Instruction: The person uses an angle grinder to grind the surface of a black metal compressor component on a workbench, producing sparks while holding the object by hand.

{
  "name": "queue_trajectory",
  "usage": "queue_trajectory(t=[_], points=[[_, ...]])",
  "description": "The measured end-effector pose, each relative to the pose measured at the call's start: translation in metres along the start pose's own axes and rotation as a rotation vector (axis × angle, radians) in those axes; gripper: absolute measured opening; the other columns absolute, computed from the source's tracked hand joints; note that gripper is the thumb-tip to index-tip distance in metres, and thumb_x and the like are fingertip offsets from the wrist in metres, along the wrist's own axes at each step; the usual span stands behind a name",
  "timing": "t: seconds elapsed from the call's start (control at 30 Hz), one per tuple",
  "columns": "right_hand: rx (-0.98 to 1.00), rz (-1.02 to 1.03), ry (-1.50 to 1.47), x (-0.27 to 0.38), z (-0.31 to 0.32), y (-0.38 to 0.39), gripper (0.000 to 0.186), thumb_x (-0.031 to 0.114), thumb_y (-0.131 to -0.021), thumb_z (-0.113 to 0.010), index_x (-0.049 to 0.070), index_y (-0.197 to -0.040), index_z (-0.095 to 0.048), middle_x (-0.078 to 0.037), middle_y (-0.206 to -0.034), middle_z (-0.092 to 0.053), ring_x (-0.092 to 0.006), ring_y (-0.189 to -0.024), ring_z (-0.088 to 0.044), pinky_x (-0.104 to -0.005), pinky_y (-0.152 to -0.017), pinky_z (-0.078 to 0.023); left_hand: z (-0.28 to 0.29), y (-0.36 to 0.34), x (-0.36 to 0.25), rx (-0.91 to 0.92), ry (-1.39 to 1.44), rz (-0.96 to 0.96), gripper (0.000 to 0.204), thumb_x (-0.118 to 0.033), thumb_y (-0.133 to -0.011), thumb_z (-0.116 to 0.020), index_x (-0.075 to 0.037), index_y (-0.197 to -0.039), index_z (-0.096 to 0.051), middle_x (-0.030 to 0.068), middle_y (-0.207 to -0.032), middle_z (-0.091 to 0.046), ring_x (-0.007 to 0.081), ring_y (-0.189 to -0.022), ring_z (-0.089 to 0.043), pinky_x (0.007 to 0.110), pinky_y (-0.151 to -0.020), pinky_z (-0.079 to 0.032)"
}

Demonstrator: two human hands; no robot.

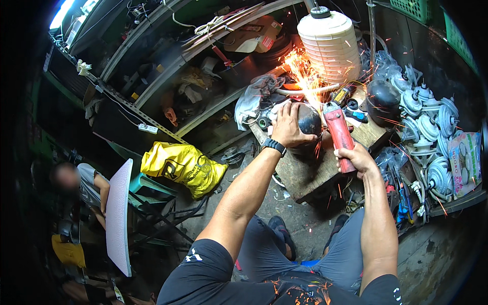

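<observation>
My left hand [291, 127], with a watch on its wrist, presses spread fingers and thumb around a dark, rounded metal cylinder [309, 120] and holds it on a wooden work block [300, 178]. The fingers of my right hand [359, 158] wrap round the rear of a red angle grinder [336, 124]. Its head meets the right side of the cylinder, where bright sparks [306, 71] fly up and away. The disc and the contact spot are hidden by glare and the grinder. A second dark, rounded metal piece [383, 96] stands to the right of the grinder.
Behind the sparks stands a white ribbed tank [333, 48]. Silvery metal parts [428, 124] are heaped at right. A grey cloth [254, 99] and tools crowd the block. A yellow bag [188, 168] lies on the floor; another person [96, 190] sits by a pale tabletop [119, 218].
</observation>
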State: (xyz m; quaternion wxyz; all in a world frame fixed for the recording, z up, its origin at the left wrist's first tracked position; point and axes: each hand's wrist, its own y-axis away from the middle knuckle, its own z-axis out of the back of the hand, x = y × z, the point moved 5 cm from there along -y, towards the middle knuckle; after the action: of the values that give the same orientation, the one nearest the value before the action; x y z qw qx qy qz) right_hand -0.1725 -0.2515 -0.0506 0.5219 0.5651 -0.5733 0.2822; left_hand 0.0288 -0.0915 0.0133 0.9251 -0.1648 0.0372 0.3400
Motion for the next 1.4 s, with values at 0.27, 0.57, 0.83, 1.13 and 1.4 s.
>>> queue_trajectory(t=[0.27,0.57,0.83,1.13,1.4], points=[[0.001,-0.011,-0.031,0.003,-0.005,0.012,0.03,0.007,-0.087,-0.078,0.007,-0.114,-0.064,-0.003,-0.081,-0.065,-0.0166,-0.064,-0.067,-0.0341,-0.06,-0.059,0.0,0.003,0.003,-0.006,-0.005,0.019,0.13,-0.07,-0.057,-0.094,-0.007,-0.158,-0.043,0.0209,-0.163,-0.04,0.0429,-0.152,-0.035,0.061,-0.121,-0.039],[0.028,0.001,-0.032,0.0,-0.008,0.012,0.029,0.008,-0.087,-0.078,0.007,-0.112,-0.063,-0.004,-0.081,-0.065,-0.0173,-0.064,-0.068,-0.0346,-0.058,-0.058,0.002,0.006,0.005,-0.022,0.0,0.02,0.129,-0.071,-0.056,-0.093,-0.007,-0.157,-0.045,0.0199,-0.162,-0.042,0.0423,-0.151,-0.036,0.061,-0.12,-0.041],[-0.003,0.003,-0.022,0.001,-0.006,0.009,0.029,0.01,-0.086,-0.08,0.007,-0.109,-0.064,-0.004,-0.081,-0.065,-0.0182,-0.064,-0.068,-0.0351,-0.059,-0.058,0.0,0.008,0.0,-0.036,0.002,0.07,0.126,-0.07,-0.058,-0.093,-0.009,-0.157,-0.045,0.0202,-0.163,-0.041,0.0439,-0.152,-0.036,0.064,-0.117,-0.042],[-0.015,-0.017,-0.001,-0.001,-0.004,0.007,0.03,0.011,-0.088,-0.079,0.007,-0.112,-0.061,-0.004,-0.082,-0.065,-0.0184,-0.064,-0.068,-0.0367,-0.059,-0.06,0.002,0.006,-0.002,0.002,0.011,0.101,0.128,-0.071,-0.057,-0.093,-0.011,-0.158,-0.043,0.021,-0.165,-0.039,0.0437,-0.154,-0.035,0.071,-0.112,-0.04],[-0.014,-0.029,-0.002,-0.001,-0.007,0.015,0.034,0.011,-0.088,-0.078,0.007,-0.116,-0.06,-0.004,-0.082,-0.064,-0.0183,-0.064,-0.068,-0.0363,-0.058,-0.061,-0.003,0.008,0.003,-0.016,-0.019,0.107,0.129,-0.071,-0.057,-0.094,-0.012,-0.159,-0.042,0.0203,-0.167,-0.038,0.0438,-0.154,-0.034,0.072,-0.112,-0.038]])
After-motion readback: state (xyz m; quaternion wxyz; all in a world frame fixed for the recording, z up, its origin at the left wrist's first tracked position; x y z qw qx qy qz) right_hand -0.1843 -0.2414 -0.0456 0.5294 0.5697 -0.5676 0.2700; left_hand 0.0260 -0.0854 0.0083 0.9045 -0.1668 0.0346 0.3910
